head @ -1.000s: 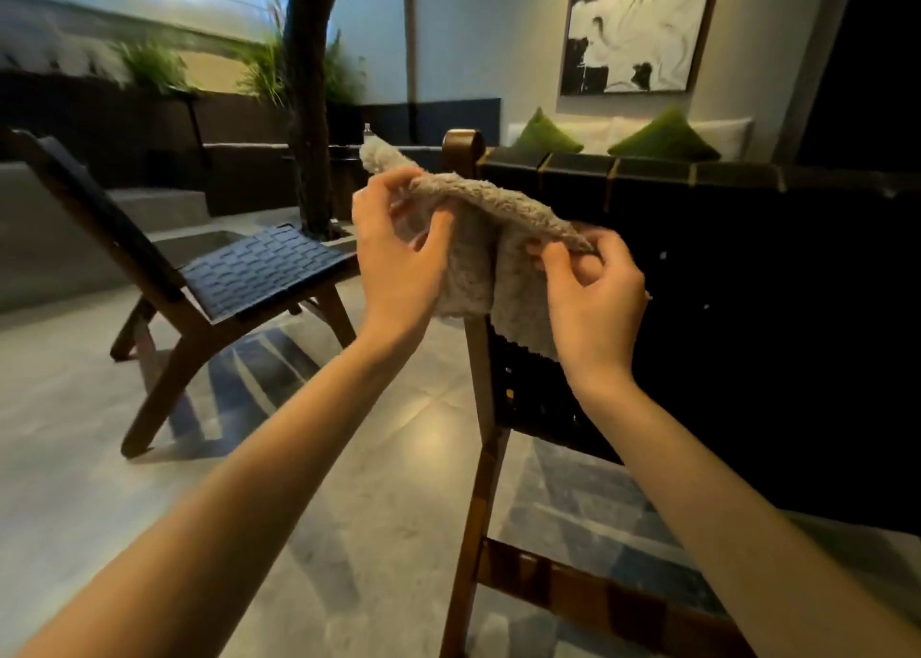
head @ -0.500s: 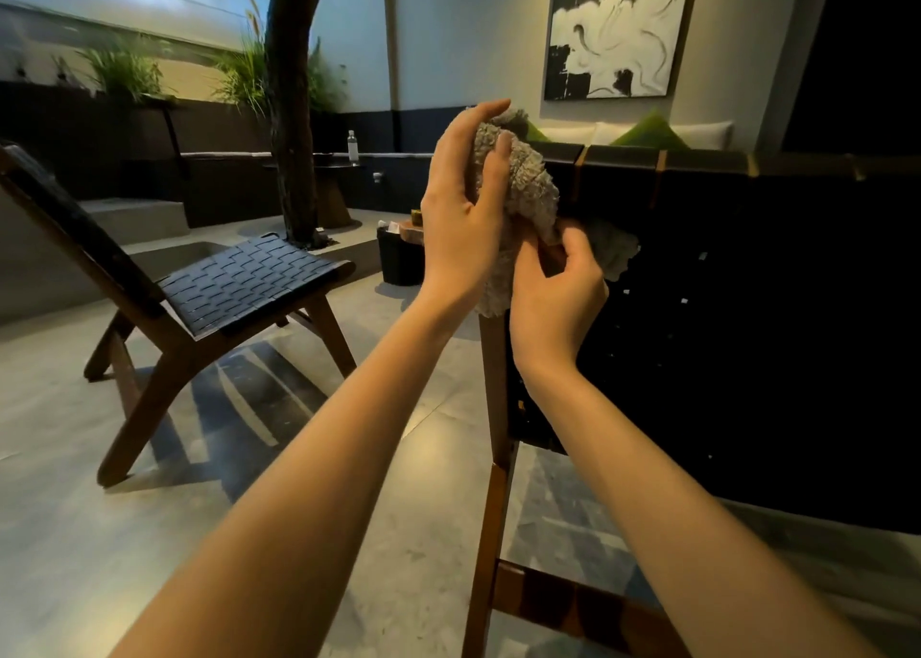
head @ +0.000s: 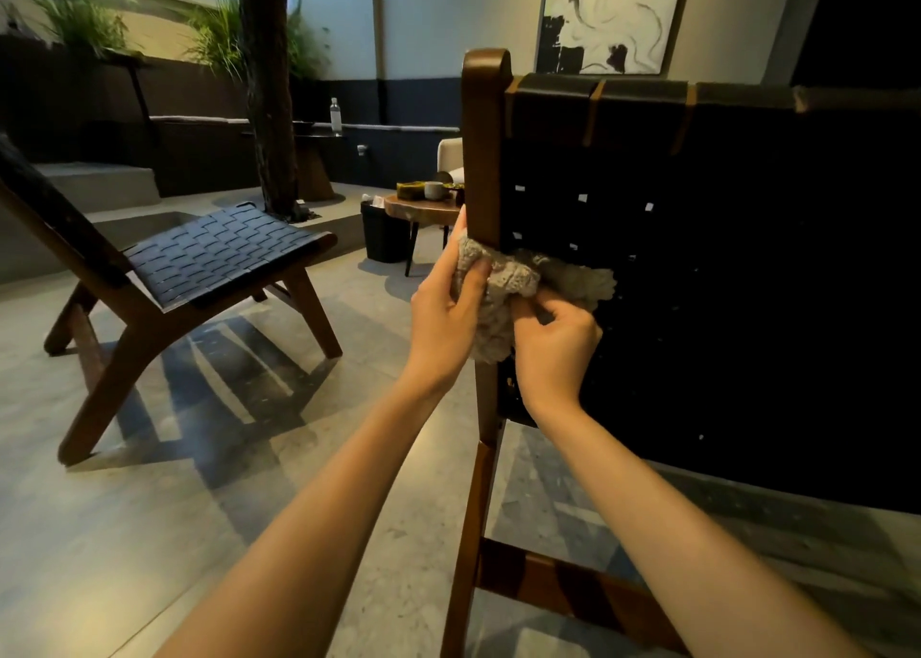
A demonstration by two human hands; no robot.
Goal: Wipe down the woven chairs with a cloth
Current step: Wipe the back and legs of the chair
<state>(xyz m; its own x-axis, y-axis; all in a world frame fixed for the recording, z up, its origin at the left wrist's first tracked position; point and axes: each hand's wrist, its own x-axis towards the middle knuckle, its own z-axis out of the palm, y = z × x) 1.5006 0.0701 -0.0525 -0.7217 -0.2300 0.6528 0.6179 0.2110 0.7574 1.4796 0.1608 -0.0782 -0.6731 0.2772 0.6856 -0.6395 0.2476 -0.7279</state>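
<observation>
A grey fluffy cloth [head: 503,283] is bunched round the left wooden post [head: 484,149] of the near woven chair, whose black strap back [head: 722,268] fills the right side. My left hand [head: 446,308] grips the cloth from the left of the post, thumb on the fabric. My right hand [head: 555,338] pinches the cloth's lower right part against the woven back. A second woven chair [head: 199,259] stands apart at the left, seat facing right.
A small round wooden table [head: 423,206] with cups stands behind the post, a black bin [head: 383,234] beside it. A tree trunk [head: 269,84] rises from a raised floor step. The near chair's lower crossbar [head: 563,587] is low in front of me.
Both hands have slid the bunched cloth from the top of the chair post down to about its middle. The view has moved closer to the chair back.
</observation>
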